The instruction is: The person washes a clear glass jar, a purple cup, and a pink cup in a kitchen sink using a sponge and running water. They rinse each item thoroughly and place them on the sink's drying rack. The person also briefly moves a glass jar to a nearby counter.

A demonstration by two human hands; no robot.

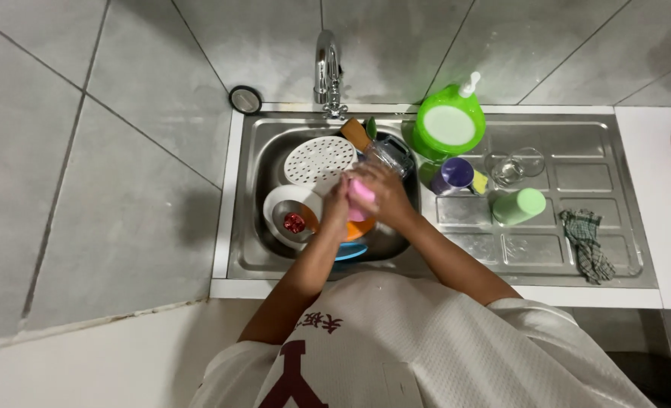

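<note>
A steel sink [248, 227] holds a white perforated disc [319, 158] and a white bowl [284, 211]. Above the basin, the person's left hand [335, 208] and right hand [384, 193] meet, both closed around a pink object [361, 191], over orange and blue dishes. On the drainboard to the right stand a green soap dispenser [449, 121], a purple cup [455, 174], a clear glass [511, 168], a green cup [520, 205] and a checked cloth [588, 243].
</note>
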